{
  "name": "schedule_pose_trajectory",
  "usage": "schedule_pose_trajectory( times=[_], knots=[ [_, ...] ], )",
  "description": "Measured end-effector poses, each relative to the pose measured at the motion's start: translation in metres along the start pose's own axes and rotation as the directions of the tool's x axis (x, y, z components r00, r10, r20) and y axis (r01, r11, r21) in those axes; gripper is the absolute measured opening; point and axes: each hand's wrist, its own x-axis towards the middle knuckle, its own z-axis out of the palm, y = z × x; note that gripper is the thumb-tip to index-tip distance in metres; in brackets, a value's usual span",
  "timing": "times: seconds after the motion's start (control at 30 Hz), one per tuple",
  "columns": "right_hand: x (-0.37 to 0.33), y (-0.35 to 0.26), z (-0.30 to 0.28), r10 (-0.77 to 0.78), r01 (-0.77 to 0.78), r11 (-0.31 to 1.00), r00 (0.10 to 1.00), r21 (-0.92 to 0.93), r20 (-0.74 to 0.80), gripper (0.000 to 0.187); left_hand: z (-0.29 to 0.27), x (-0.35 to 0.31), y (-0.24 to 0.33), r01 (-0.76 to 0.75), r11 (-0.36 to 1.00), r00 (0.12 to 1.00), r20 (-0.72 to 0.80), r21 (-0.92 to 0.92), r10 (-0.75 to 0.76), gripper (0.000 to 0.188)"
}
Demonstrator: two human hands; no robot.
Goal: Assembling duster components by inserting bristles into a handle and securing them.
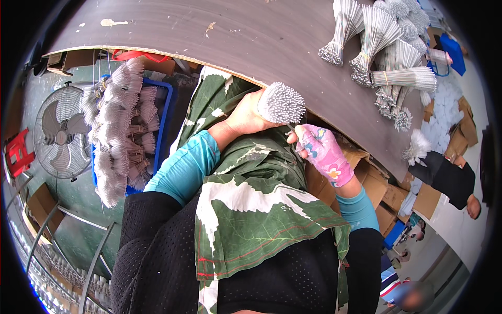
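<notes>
A bundle of thin stems with dotted white ends (282, 103) is gripped in my bare left hand (250, 114), over my lap by the table edge. Its packed tips face up, and my palm hides the rest of it. Close below the bundle is my right hand (320, 149), in a pink flowered glove with bare fingertips. Its thumb and fingers are pinched together at a thin dark strand (291, 127) beside the bundle. How far the strand runs round the stems is hidden.
Several tied bundles of wire-like stems (386, 63) lie on the dark table (261, 39). At left a blue crate (163, 112) holds more white bundles, with a standing fan (61, 133) beyond it. Cardboard boxes (374, 183) sit under the table. A person in black (444, 175) is at right.
</notes>
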Motion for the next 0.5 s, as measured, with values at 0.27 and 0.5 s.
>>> schedule_pose_trajectory(
  times=[0.27, 0.5],
  knots=[
    [0.001, -0.001, 0.003, -0.028, 0.029, 0.998, 1.0, 0.051, -0.007, 0.031, -0.001, -0.001, 0.001, 0.101, 0.992, 0.995, 0.014, -0.08, -0.101, 0.068],
    [-0.005, 0.002, 0.001, -0.02, 0.009, 0.989, 0.997, 0.147, 0.076, 0.031, -0.005, -0.005, 0.005, 0.066, 0.959, 0.998, 0.04, -0.275, -0.057, 0.088]
  ],
)
